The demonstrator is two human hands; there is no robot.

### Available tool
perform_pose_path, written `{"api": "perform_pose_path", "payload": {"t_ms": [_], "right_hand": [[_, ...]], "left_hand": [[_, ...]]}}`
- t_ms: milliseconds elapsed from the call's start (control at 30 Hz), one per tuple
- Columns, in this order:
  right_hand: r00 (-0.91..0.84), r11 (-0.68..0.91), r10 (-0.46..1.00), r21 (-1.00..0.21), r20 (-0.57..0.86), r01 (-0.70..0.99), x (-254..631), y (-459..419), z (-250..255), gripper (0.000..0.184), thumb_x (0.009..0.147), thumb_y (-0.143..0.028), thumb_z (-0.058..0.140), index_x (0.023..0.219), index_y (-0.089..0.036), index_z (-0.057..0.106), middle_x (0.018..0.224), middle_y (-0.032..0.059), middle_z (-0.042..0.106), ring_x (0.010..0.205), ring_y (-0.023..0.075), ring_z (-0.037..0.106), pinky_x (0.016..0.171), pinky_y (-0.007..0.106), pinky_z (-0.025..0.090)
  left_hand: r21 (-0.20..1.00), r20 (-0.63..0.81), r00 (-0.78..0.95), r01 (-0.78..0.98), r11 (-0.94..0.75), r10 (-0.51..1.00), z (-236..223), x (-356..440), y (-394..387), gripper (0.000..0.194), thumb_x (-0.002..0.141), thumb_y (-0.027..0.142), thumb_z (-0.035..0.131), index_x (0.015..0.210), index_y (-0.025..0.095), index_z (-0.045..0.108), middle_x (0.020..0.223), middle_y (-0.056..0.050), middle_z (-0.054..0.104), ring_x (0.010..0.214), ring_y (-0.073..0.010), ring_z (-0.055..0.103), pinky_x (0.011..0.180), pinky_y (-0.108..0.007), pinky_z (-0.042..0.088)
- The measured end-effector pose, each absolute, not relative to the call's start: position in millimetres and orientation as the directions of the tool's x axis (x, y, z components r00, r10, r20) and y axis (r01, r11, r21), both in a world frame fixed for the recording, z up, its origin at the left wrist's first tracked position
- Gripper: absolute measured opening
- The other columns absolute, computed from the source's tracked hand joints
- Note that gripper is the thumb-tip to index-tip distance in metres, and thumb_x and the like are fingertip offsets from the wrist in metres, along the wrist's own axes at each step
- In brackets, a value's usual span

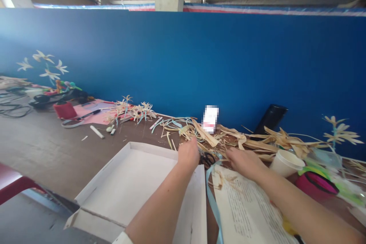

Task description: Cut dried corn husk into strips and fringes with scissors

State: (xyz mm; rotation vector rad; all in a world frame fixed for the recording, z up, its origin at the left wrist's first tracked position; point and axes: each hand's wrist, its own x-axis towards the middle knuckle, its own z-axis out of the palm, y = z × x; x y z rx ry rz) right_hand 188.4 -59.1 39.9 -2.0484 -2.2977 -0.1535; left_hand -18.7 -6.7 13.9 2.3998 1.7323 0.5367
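Observation:
My left hand (188,154) is over the inner corner of a white open cardboard box (126,183). Its curled fingers reach into a heap of dry, straw-coloured husk strips (204,133); whatever they pinch is hidden. My right hand (243,162) is closed beside the same heap, its fingertips turned down and their contents too small to make out. Between the hands lie black-handled scissors (208,158), partly covered. A light blue ribbon (211,194) runs from there toward me, beside a printed sheet (243,202) under my right forearm.
A white paper cup (286,163) and a pink round pouch (316,185) stand at right. A dark upright object (271,118) leans on the blue partition (171,65). Husk flowers (133,110), a white marker-like stick (97,132) and a red tape roll (65,110) are at left.

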Motion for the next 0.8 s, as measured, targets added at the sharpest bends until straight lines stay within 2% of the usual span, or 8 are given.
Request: {"api": "perform_pose_path", "payload": {"t_ms": [133,267,367,500,667,733,800], "right_hand": [[0.006,0.035,0.966,-0.153,0.259,0.988,198,-48,64,0.011,0.078,-0.024,0.050,0.077,-0.023,0.060,0.065,0.0007,0.063,0.057,0.0168,0.056,0.053,0.027,0.032],[0.162,0.014,0.910,-0.419,0.381,0.908,206,-36,88,0.020,0.078,-0.034,0.053,0.090,-0.022,0.063,0.079,0.0035,0.069,0.061,0.0158,0.062,0.055,0.026,0.042],[0.305,0.009,0.843,-0.580,0.443,0.815,209,-33,96,0.026,0.076,-0.041,0.055,0.090,-0.022,0.066,0.073,0.0027,0.070,0.058,0.0162,0.063,0.052,0.026,0.046],[0.495,0.028,0.712,-0.724,0.498,0.689,207,-36,103,0.037,0.070,-0.050,0.060,0.089,-0.019,0.070,0.068,0.0045,0.069,0.053,0.0174,0.062,0.045,0.026,0.047],[0.617,0.155,0.581,-0.816,0.531,0.557,191,-44,120,0.045,0.075,-0.048,0.056,0.108,-0.020,0.064,0.083,0.0067,0.070,0.047,0.0116,0.058,0.041,0.023,0.048],[0.648,0.287,0.565,-0.858,0.510,0.425,181,-52,125,0.040,0.073,-0.044,0.061,0.106,-0.020,0.064,0.085,0.0063,0.070,0.053,0.0123,0.062,0.043,0.021,0.049],[0.620,0.420,0.625,-0.874,0.475,0.246,169,-65,123,0.031,0.070,-0.036,0.067,0.097,-0.021,0.066,0.090,0.0048,0.070,0.068,0.0141,0.066,0.053,0.021,0.052]], "left_hand": [[0.296,0.146,0.271,0.906,-0.303,0.951,12,-18,-7,0.027,0.080,0.011,0.039,0.107,0.014,0.045,0.081,-0.013,0.064,0.080,-0.0238,0.063,0.070,-0.032,0.045],[0.299,0.126,0.267,0.908,-0.293,0.955,12,-17,-8,0.024,0.083,0.012,0.037,0.105,0.015,0.045,0.082,-0.013,0.064,0.080,-0.0216,0.063,0.071,-0.031,0.044],[0.307,0.158,0.256,0.905,-0.294,0.954,13,-17,-9,0.022,0.082,0.012,0.036,0.102,0.016,0.045,0.084,-0.012,0.063,0.081,-0.0221,0.062,0.071,-0.031,0.044],[0.327,0.206,0.258,0.891,-0.315,0.944,14,-18,-8,0.025,0.078,0.009,0.039,0.101,0.017,0.044,0.084,-0.011,0.063,0.081,-0.0232,0.062,0.069,-0.032,0.044],[0.374,0.241,0.253,0.866,-0.331,0.937,14,-18,-8,0.020,0.081,0.013,0.038,0.099,0.017,0.047,0.083,-0.010,0.063,0.081,-0.0217,0.061,0.070,-0.031,0.044],[0.446,0.251,0.234,0.833,-0.327,0.939,13,-17,-8,0.018,0.083,0.016,0.037,0.097,0.017,0.049,0.083,-0.009,0.064,0.081,-0.0203,0.061,0.072,-0.030,0.043],[0.584,0.236,0.224,0.745,-0.322,0.946,11,-14,-9,0.015,0.084,0.018,0.038,0.091,0.018,0.052,0.083,-0.006,0.065,0.080,-0.0180,0.061,0.073,-0.029,0.043]]}}
